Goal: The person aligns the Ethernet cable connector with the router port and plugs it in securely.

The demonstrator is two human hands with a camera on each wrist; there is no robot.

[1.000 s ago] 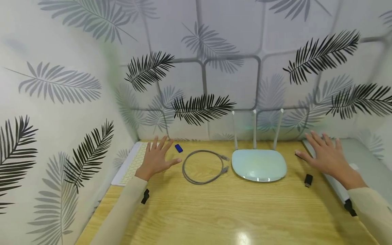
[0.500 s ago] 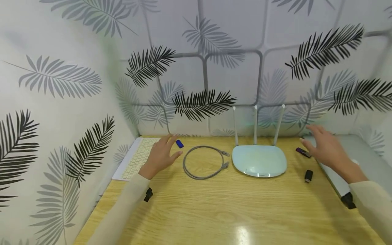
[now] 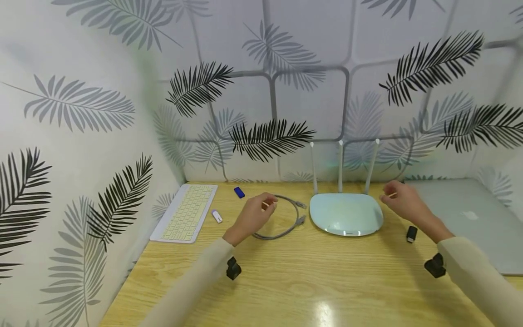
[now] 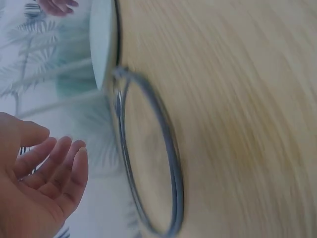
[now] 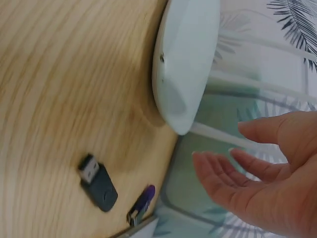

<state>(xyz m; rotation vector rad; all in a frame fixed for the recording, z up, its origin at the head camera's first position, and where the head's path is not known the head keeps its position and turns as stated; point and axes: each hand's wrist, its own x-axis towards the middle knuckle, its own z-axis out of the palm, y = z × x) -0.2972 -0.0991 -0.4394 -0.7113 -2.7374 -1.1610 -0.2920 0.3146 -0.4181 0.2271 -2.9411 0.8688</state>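
My left hand (image 3: 252,217) hovers over the left part of a looped grey network cable (image 3: 274,237), fingers loosely bent and nothing held. In the left wrist view, a gap separates this hand (image 4: 44,183) from the cable (image 4: 173,168). Just right of a pale mint router (image 3: 345,214) with three upright white antennas hangs my right hand (image 3: 405,203), also holding nothing. The right wrist view has its thumb and fingers apart, beyond the router's end (image 5: 185,74). Below it lie a black USB stick (image 5: 101,188) and a purple-and-dark USB stick (image 5: 141,206); the latter is hidden by the hand in the head view.
A white keyboard (image 3: 185,213) lies at the left edge of the wooden table (image 3: 294,277). Beside it are a white-and-purple USB stick (image 3: 217,216) and a blue USB stick (image 3: 239,192). A closed silver laptop (image 3: 466,227) takes up the right side. Leaf-patterned walls stand behind and left.
Both hands have moved inward, the left from the keyboard to the cable, the right from the laptop towards the router. Their spread fingers have become loosely bent. The white-and-purple USB stick is now uncovered.
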